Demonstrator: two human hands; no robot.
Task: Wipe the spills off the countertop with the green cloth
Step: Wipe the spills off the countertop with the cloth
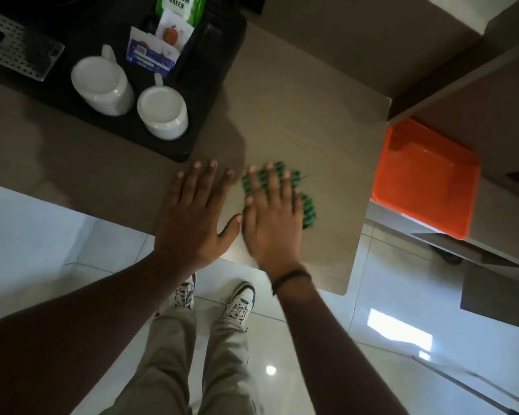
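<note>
Right hand [271, 218] flat, fingers spread, pressing green cloth [307, 209] onto desk [312, 130]; left hand [192, 214] flat, wide, empty beside it.

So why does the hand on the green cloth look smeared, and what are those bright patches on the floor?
Head view: the right hand and green cloth are motion-blurred, while the left hand looks sharper. The white patches are glare on the glossy floor. The wide lens bends the countertop edges, and a soft shadow falls beside the black tray.

Green cloth [307, 205] lies flat on beige countertop [297, 115]
</note>
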